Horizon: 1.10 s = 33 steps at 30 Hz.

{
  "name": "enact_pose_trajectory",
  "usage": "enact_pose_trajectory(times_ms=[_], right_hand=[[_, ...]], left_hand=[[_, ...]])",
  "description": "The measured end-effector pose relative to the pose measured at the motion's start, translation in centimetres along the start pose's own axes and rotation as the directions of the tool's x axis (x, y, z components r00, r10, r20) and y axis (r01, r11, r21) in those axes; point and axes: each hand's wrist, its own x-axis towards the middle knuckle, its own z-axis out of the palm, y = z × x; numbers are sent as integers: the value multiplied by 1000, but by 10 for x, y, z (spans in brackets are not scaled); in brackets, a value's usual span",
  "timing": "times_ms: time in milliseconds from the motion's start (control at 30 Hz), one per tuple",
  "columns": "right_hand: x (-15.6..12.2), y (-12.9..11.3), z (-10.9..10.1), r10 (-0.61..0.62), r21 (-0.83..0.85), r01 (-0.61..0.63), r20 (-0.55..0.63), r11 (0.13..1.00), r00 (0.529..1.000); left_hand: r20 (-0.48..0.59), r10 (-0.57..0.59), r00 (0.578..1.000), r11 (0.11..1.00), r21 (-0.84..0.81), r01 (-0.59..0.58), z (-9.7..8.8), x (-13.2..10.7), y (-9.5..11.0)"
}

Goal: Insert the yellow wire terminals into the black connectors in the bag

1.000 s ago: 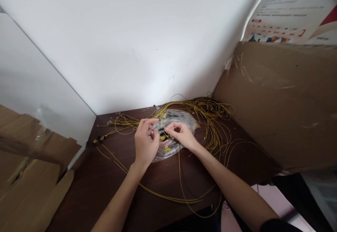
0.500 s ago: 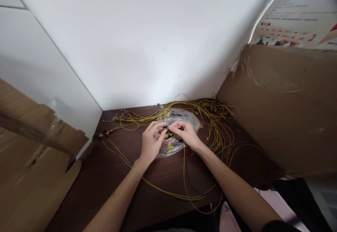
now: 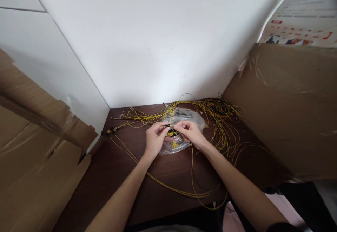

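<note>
- A dark wooden table (image 3: pixel 163 175) sits in a white-walled corner, with a cardboard sheet (image 3: pixel 289 112) propped on the right and torn cardboard (image 3: pixel 34 161) on the left.
- Mid-table, there's a small black connector (image 3: pixel 166 125), held just above a clear plastic bag (image 3: pixel 193 116).
- The left hand (image 3: pixel 154 141) pinches it between thumb and forefinger.
- The right hand (image 3: pixel 191 133) curls closed right against it; whether it grips is too small to tell.
- Yellow cables (image 3: pixel 219 119) tangle behind and to the right, and loops trail to the front edge.
</note>
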Motion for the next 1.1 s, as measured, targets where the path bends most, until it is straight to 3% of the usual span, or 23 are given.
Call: enact_pose_trajectory(times_ms=[333,567,833,1100], right_hand=[[1,-3,2,-42,-82,39,-32,996,999],[1,-1,1,-57,-123,54,-24,991,998],[2,0,1,-61,-122,58,-21,991,998],[0,-6,2,-55,-101,52,-24,994,998]], left_hand=[[19,28,999,998,57,-29,1,0,-4],[15,56,998,998,2,-56,2,-1,-4],[43,25,999,999,-24,-24,5,-1,-5],[-2,-34,999,999,-12,34,4,-1,3]])
